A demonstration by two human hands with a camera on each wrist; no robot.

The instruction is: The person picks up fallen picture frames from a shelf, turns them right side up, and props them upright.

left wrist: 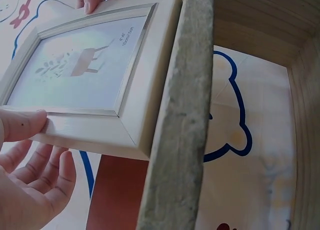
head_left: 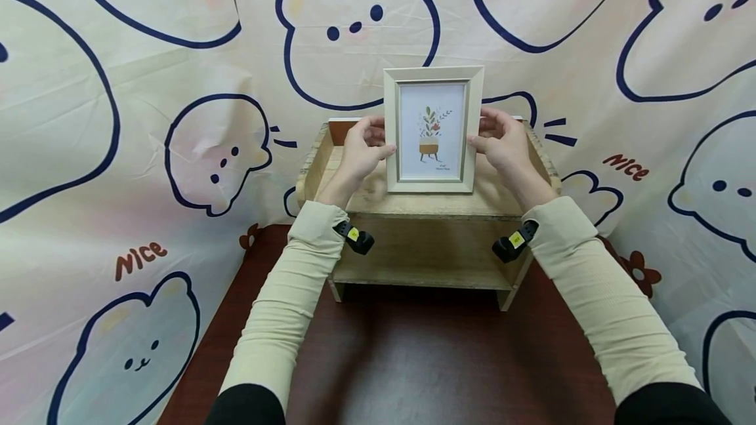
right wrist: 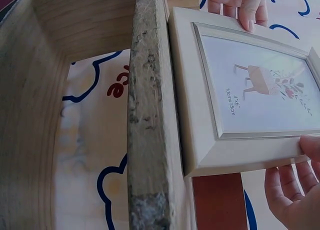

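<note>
A cream picture frame (head_left: pixel 434 186) with a potted-plant print stands upright at the top board of a small wooden shelf (head_left: pixel 425 251). My left hand (head_left: pixel 367 147) grips its left side, thumb on the front and fingers behind. On the opposite side my right hand (head_left: pixel 504 140) holds the edge the same way. In the left wrist view the frame's (left wrist: pixel 142 110) lower edge lies right along the shelf board's rough front edge (left wrist: pixel 182 105). The right wrist view shows the frame (right wrist: pixel 200 160) close beside that board too, the right thumb (right wrist: pixel 311 146) on its face.
The shelf stands on a dark red-brown table (head_left: pixel 413 359), with an open lower compartment under the top board. Raised side panels (head_left: pixel 313 162) flank the top. Behind and on both sides hangs a cloth (head_left: pixel 195 71) printed with cartoon bears.
</note>
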